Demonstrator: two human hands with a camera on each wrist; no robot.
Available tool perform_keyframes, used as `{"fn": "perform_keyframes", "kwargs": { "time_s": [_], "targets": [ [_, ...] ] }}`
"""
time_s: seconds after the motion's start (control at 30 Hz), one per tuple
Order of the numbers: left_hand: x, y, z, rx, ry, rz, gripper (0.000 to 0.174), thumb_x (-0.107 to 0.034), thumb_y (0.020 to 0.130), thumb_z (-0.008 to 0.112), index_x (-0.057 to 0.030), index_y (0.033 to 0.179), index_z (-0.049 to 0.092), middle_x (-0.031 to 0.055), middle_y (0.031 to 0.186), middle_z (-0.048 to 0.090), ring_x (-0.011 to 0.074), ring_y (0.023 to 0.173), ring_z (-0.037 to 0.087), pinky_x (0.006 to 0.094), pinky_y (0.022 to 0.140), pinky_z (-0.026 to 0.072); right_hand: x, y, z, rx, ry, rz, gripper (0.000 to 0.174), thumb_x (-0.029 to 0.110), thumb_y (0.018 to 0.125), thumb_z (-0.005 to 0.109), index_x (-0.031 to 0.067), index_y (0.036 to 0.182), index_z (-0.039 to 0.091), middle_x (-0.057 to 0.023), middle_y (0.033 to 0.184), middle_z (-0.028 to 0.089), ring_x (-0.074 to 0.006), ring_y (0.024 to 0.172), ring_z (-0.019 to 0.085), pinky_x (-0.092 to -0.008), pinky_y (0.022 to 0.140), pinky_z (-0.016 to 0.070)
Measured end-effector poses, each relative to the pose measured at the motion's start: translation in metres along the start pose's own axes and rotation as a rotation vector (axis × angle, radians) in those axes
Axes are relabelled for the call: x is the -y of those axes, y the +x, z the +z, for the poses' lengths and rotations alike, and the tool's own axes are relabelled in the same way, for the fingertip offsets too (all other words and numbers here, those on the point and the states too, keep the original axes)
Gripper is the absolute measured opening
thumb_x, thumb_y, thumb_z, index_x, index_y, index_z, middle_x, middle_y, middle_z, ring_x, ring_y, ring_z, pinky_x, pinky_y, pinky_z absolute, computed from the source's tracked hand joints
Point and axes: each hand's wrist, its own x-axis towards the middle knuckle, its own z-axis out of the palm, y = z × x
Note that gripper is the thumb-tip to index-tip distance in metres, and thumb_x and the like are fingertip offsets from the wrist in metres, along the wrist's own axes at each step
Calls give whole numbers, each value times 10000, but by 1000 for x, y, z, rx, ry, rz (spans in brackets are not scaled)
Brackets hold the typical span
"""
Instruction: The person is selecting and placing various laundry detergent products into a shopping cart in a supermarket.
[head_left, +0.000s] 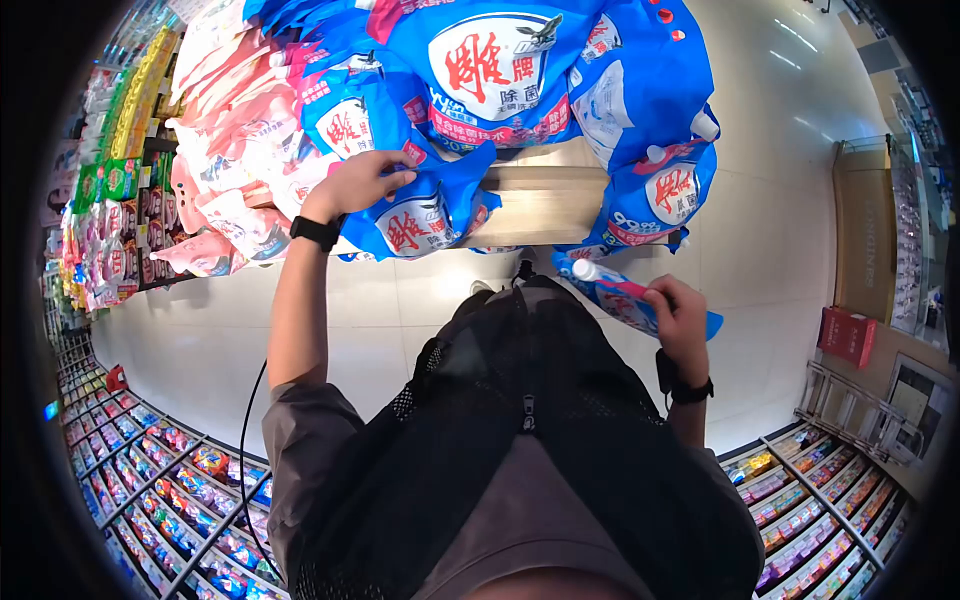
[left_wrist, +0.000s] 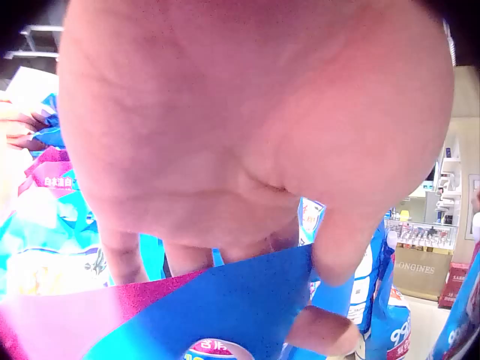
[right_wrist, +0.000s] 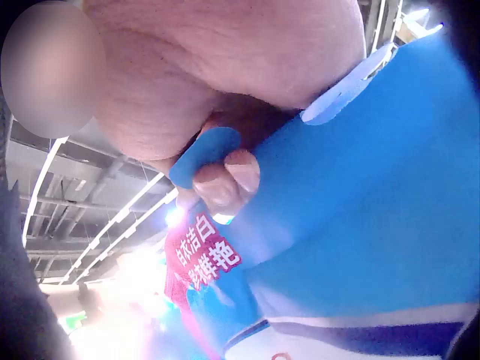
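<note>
My left hand (head_left: pixel 360 184) is at the near edge of a display of blue laundry detergent bags. It grips the top edge of one blue detergent bag (head_left: pixel 418 226), which has red lettering on a white patch. In the left wrist view the fingers go behind that edge, and the thumb (left_wrist: pixel 324 331) lies in front. Off to the right, my right hand (head_left: pixel 682 318) holds a blue detergent pouch (head_left: pixel 622 298) with a white cap, tilted beside my body. Fingertips (right_wrist: pixel 241 171) come through its handle hole in the right wrist view.
Pink bags (head_left: pixel 235 160) are heaped left of the blue ones. A large blue bag (head_left: pixel 500 70) stands at the back. Between the blue bags shows a wooden-looking block (head_left: pixel 545 205). Stocked shelves (head_left: pixel 170 500) line the aisle behind me, and a red box (head_left: pixel 847 337) stands right.
</note>
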Motion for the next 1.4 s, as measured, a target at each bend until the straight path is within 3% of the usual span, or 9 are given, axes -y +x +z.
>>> {"fn": "perform_keyframes", "kwargs": {
  "time_s": [0.1,0.17,0.27,0.4,0.5,0.73,0.93,1.17,1.4],
  "targets": [
    [11,-8,-3,38,-106,-26,327,-336,970,728,-33,1090,718,113,996,721,137,771,655,317,725,525,-17,3,18,93,29,38,62,65,920,687,10,893,678,-158,768,658,-296,692,651,-375,648,490],
    [13,9,19,-230,112,235,374,-376,932,766,-18,1028,717,127,912,713,173,720,637,330,695,504,-38,10,34,91,-70,-81,65,95,919,699,36,896,680,-156,780,665,-342,730,660,-410,658,495],
    [-13,20,44,-448,184,-29,436,-423,854,833,1,830,736,137,690,672,234,668,643,365,644,477,-47,20,43,83,-65,-68,97,141,928,695,57,888,666,-150,792,668,-371,764,652,-435,673,493],
    [-7,17,84,-740,90,156,441,-374,777,905,34,764,740,155,673,664,245,604,612,390,587,448,-37,34,54,237,-22,-26,132,169,943,674,56,880,650,-149,798,666,-366,770,654,-438,673,487],
    [-25,-1,91,-622,273,171,371,-398,723,894,-53,827,804,163,707,657,361,717,620,448,725,491,-37,35,55,280,14,-16,128,160,945,669,52,882,641,-149,771,648,-364,749,642,-433,666,480],
    [-95,10,95,-580,204,305,357,-431,742,871,-84,778,797,109,691,633,306,775,599,430,766,458,-28,27,60,444,-16,1,125,155,942,684,52,885,641,-153,752,641,-357,717,630,-422,638,463],
    [-123,68,135,-475,236,798,341,-456,744,856,-123,750,781,70,695,565,270,785,537,396,727,432,-24,30,71,426,-29,-25,141,168,940,692,52,881,636,-152,755,651,-361,714,638,-425,639,470],
    [-131,89,142,-396,320,712,248,-342,827,801,-139,966,777,38,835,681,213,926,606,375,847,426,-9,39,95,508,-45,-62,134,172,908,732,68,908,647,-144,776,667,-355,735,657,-431,646,480],
    [-74,7,124,-611,159,628,659,-246,808,807,-146,1417,577,70,1252,613,275,1228,558,429,1073,406,37,41,162,655,25,-210,185,196,877,772,64,911,646,-142,797,676,-358,744,667,-425,654,491]
  ]
}}
